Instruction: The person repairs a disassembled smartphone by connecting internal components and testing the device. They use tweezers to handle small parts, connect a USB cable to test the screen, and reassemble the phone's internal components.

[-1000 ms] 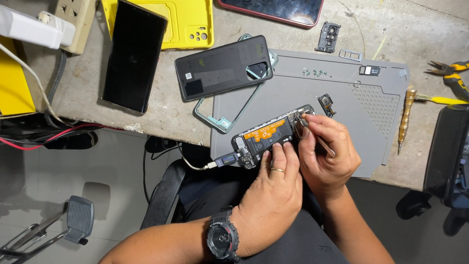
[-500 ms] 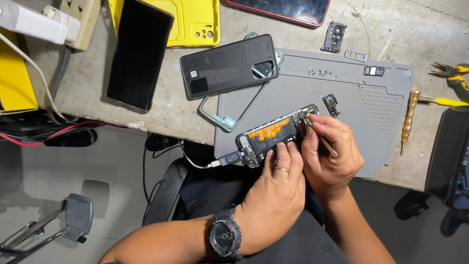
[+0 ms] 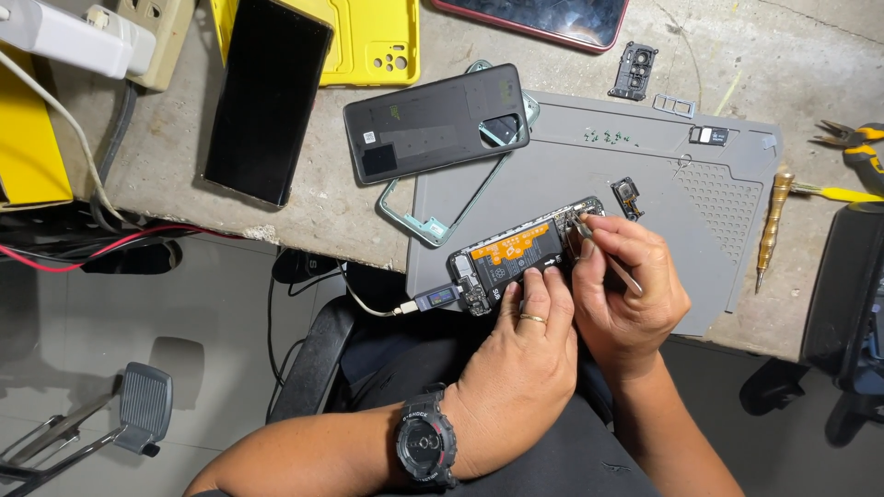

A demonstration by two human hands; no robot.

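Note:
An opened phone [image 3: 516, 250] with its back off, showing an orange battery label, lies at the near edge of a grey work mat [image 3: 700, 184]. My left hand [image 3: 520, 354], with a ring and a black wristwatch, steadies the phone's near side with its fingertips. My right hand [image 3: 626, 290] grips thin metal tweezers [image 3: 603, 250], whose tip touches the phone's upper end. A small tester plug with a cable [image 3: 428, 299] is in the phone's lower end.
A dark back cover [image 3: 433, 121] rests on a pale green frame [image 3: 433, 216]. A black phone [image 3: 267, 97] and yellow case [image 3: 378, 37] lie far left. A brass screwdriver [image 3: 769, 225], pliers [image 3: 852, 152], a camera bezel [image 3: 633, 71] and small parts [image 3: 626, 193] surround the mat.
Both hands and the phone keep their place on the mat. The view has shifted slightly; the tweezers' tip stays at the phone's upper end.

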